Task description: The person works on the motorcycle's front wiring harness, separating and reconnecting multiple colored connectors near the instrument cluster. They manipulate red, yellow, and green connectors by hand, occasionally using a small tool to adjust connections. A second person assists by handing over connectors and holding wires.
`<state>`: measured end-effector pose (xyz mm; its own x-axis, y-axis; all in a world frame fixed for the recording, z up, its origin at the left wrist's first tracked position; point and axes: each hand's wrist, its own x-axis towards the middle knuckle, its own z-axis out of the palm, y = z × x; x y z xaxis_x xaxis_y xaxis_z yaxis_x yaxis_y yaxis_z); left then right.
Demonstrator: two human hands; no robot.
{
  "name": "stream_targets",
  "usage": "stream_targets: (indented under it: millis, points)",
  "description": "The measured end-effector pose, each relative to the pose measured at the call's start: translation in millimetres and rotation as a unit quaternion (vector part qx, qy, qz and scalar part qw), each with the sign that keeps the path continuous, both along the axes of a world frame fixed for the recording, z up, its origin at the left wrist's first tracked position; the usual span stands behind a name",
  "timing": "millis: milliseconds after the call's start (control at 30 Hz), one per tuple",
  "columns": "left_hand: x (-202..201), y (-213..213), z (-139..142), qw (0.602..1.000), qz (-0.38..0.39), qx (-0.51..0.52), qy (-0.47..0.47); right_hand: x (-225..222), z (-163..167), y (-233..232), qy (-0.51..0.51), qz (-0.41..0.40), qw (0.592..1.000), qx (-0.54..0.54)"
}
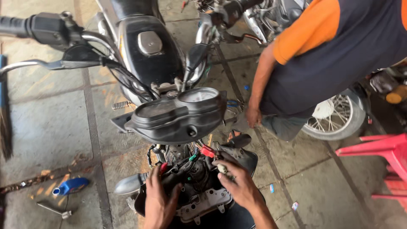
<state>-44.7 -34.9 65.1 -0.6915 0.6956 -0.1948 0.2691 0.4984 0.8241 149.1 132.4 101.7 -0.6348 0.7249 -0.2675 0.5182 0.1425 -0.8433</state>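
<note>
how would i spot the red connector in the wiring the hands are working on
Start at the black instrument cluster in the middle of the motorcycle. Just below it is an open tangle of wires, with the right hand at its right edge. The red connector sits just above that hand's fingertips, the brightest red piece among mostly black cables.

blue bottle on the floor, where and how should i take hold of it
Grip the blue bottle around its middle, coming from above with fingers across its width. It lies on its side on the paved floor, cap end pointing lower left, so the round body is the widest free part. The metal tool lies apart from it and should not get in the way.
</note>
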Motion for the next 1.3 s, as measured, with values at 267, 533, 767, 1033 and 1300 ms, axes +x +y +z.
stream_targets:
  millis: [267,533,767,1033,1300]
  points:
    - [-4,-8,-12,0.989,-0.121,-0.073,0.040,-14,22,-36,0.006,0.060,0.992,0.111]
    - [-5,-8,-1,0.988,-0.133,-0.072,0.031,-12,14,-32,0.003,0.051,0.993,0.106]
    - [-3,-7,2,0.989,-0.124,-0.065,0.040,-13,13,-33,-0.014,0.054,0.992,0.111]
    - [-6,-5,3,0.983,-0.152,-0.096,0.034,-19,9,-44,-0.013,0.066,0.991,0.117]
    - [-8,-6,5,0.986,-0.133,-0.094,0.029,-15,0,-43,-0.009,0.059,0.992,0.110]
